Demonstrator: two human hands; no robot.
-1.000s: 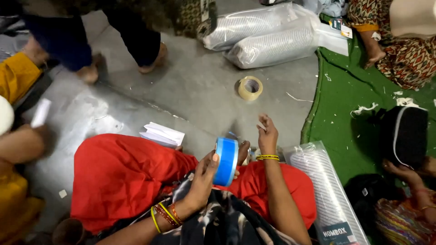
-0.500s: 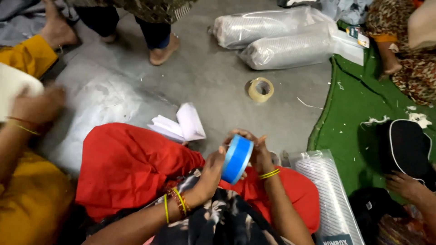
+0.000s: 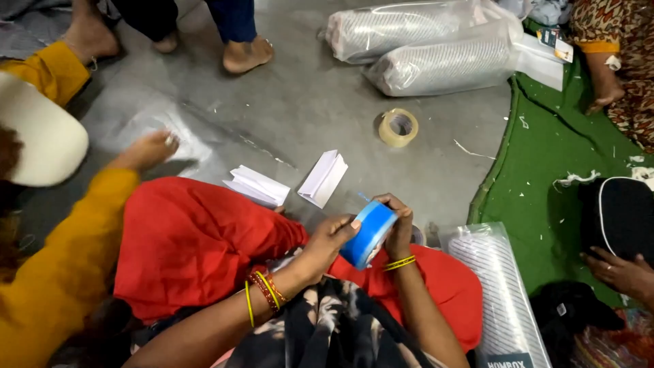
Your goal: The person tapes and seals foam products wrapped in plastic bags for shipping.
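Observation:
I hold a blue roll of tape (image 3: 368, 234) upright over my red-clothed lap. My left hand (image 3: 325, 244) grips the roll from the left, thumb against its rim. On the roll's far side my right hand (image 3: 397, 223) is closed, fingertips pinching at its top edge where a thin blue end sticks out. Two folded white papers (image 3: 257, 185) (image 3: 324, 177) lie on the grey floor just beyond my knees.
A tan tape roll (image 3: 398, 127) lies on the floor ahead. Two plastic-wrapped bundles (image 3: 436, 65) sit at the back, another (image 3: 501, 300) by my right knee. A green mat (image 3: 552, 184) covers the right. A person in yellow (image 3: 61, 259) reaches in from the left; bare feet (image 3: 245, 54) stand beyond.
The view has shifted and the standing person's feet moved. My hands have drawn slightly nearer with the roll, and my right hand now pinches at its top edge. The yellow-sleeved person's hand reaches onto the floor.

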